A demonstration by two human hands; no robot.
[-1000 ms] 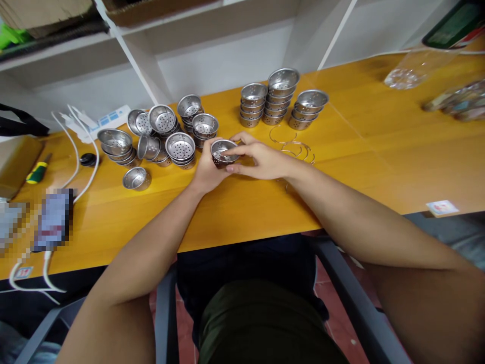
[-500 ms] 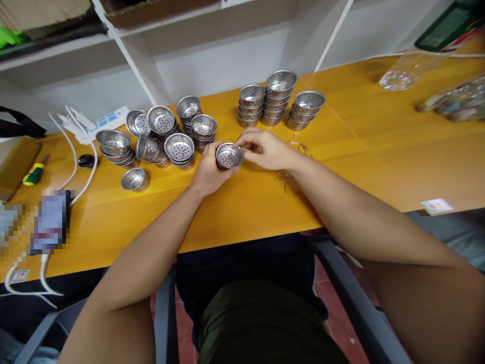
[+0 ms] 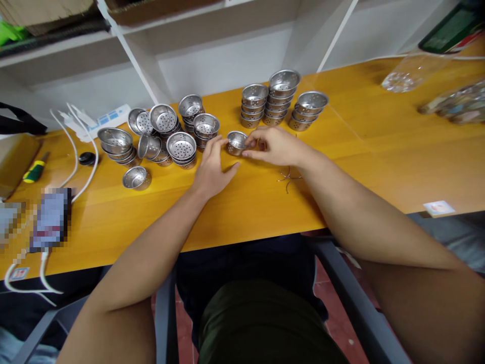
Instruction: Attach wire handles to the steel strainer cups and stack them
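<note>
A small perforated metal cup (image 3: 236,143) is upright at the middle of the table, just in front of the right-hand stacks. My right hand (image 3: 271,145) pinches its right side between thumb and fingers. Just left of the cup, my left hand (image 3: 213,169) is open, thumb and fingers apart, with nothing in it. Several nested cups (image 3: 181,147) stand left of my left hand. A single cup (image 3: 137,178) sits apart in front of them. Thin bent wires (image 3: 288,176) lie on the table below my right wrist, partly hidden by it.
Taller cup stacks (image 3: 283,96) stand at the back, near the shelf (image 3: 223,55). A plastic bottle (image 3: 407,71) lies at the back right. To the left are a phone (image 3: 51,220) with white cables, a screwdriver (image 3: 35,171) and a power strip (image 3: 111,119).
My left hand has let go of the cup and opened. The cup has moved away from me and slightly right, with my right hand now at its side.
</note>
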